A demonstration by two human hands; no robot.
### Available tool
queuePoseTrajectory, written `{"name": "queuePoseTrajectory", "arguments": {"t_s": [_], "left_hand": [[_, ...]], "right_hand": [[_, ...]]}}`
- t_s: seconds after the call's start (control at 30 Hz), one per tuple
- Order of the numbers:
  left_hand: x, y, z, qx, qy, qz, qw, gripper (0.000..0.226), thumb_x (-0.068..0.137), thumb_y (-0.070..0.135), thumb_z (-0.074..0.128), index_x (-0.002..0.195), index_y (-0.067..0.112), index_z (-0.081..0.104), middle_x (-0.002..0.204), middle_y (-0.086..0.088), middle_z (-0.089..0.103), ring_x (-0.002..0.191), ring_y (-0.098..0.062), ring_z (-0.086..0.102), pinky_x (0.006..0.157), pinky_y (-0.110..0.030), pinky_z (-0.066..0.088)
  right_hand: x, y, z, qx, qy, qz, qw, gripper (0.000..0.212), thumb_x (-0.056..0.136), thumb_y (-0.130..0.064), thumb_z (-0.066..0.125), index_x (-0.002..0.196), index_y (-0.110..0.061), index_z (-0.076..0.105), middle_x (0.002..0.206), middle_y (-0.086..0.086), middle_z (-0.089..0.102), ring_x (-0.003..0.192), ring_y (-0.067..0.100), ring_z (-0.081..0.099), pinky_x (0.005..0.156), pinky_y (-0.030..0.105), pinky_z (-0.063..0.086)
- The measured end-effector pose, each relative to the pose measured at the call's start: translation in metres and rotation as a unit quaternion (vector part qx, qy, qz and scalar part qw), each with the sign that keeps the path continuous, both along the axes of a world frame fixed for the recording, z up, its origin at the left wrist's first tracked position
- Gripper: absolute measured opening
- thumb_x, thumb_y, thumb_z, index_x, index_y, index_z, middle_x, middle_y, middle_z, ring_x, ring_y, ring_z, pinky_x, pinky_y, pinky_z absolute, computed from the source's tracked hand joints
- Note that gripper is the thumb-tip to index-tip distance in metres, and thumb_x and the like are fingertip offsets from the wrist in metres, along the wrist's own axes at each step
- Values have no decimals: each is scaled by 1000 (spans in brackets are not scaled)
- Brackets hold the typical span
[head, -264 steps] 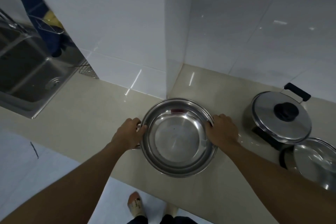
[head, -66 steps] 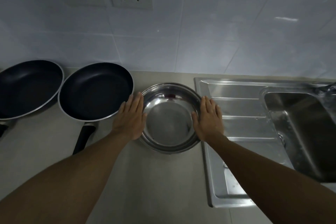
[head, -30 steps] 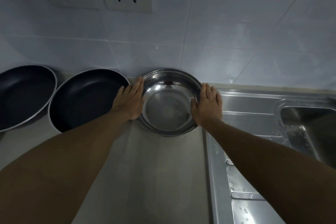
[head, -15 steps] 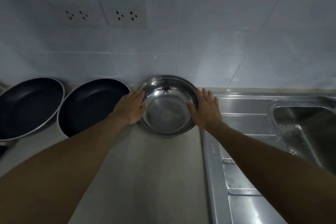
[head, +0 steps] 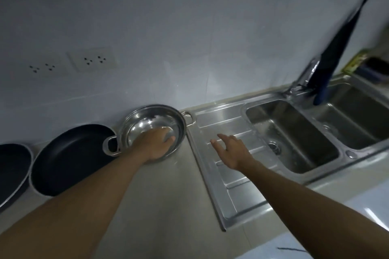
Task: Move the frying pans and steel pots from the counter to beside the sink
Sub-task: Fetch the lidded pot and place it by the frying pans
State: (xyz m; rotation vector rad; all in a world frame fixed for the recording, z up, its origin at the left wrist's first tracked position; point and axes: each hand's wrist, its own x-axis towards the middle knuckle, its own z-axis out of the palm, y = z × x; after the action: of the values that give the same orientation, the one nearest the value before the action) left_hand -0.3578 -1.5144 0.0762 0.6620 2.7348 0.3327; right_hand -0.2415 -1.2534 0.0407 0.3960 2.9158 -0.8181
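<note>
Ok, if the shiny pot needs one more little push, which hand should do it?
Probably the left. The left hand rests on the steel pot at its near rim; the right hand hovers open above the sink drainboard, apart from the pot.

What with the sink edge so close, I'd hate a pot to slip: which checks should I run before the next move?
1. Steel pot stands on the counter beside the drainboard: ok.
2. Pot's right handle clear of the drainboard rim: cannot tell.
3. Left hand off the pot: not ok, it lies over the near rim.
4. Right hand free: ok, open above the drainboard, holding nothing.
5. Near frying pan and far frying pan parked left of the pot: ok.
</note>
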Motion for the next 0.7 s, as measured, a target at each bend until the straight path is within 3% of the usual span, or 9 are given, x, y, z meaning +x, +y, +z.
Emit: {"name": "queuePoseTrajectory", "arguments": {"t_s": [0.07,0.13,0.2,0.27,0.33,0.47,0.6,0.7], "left_hand": [[14,25,4,11,-14,-24,1000,43,92,60,40,113,27,60,126,-5,66,117,-30,62,98,-43,50],[29,55,6,9,-31,-56,998,39,93,61,39,93,24,52,116,-10,68,110,-32,64,93,-43,51],[46,92,6,5,-45,-92,995,38,96,60,39,89,25,50,120,-13,66,112,-33,63,95,-44,50],[65,128,7,5,-54,-121,991,47,96,61,40,113,22,60,136,-14,61,125,-32,58,104,-43,46],[87,168,9,3,-59,-155,986,61,96,63,42,139,21,52,149,-10,52,136,-30,50,111,-42,41],[131,253,16,-2,-65,-241,968,59,98,59,42,143,21,50,153,-9,49,139,-29,47,113,-41,39],[182,350,18,1,-75,-307,949,52,98,56,43,131,19,57,139,-9,60,122,-28,59,103,-41,46],[222,424,17,-9,-70,-340,938,64,96,62,38,147,23,46,152,-7,49,136,-27,49,111,-43,40]], "right_hand": [[34,15,6,-18,12,-35,999,67,101,-61,36,150,-16,47,150,13,53,141,31,45,118,49,31],[69,34,10,-29,16,-73,997,68,100,-63,35,149,-17,48,150,12,53,140,30,47,117,50,33],[105,56,13,-28,11,-112,993,68,100,-64,34,147,-18,50,148,10,55,137,29,50,116,48,36],[139,80,15,-31,0,-146,989,68,100,-64,35,148,-18,49,149,9,55,136,30,51,114,48,39],[177,106,17,-53,-3,-187,981,70,98,-66,35,148,-19,48,149,9,54,137,31,50,113,48,40],[245,159,13,-57,-5,-268,962,71,99,-66,36,153,-20,41,156,7,46,143,27,44,117,45,37],[311,222,12,-57,-8,-321,945,74,98,-69,32,155,-22,37,160,4,41,146,26,39,119,44,33],[359,277,9,-40,-8,-356,933,76,98,-69,31,155,-19,37,159,6,42,146,26,40,119,43,32]]}}
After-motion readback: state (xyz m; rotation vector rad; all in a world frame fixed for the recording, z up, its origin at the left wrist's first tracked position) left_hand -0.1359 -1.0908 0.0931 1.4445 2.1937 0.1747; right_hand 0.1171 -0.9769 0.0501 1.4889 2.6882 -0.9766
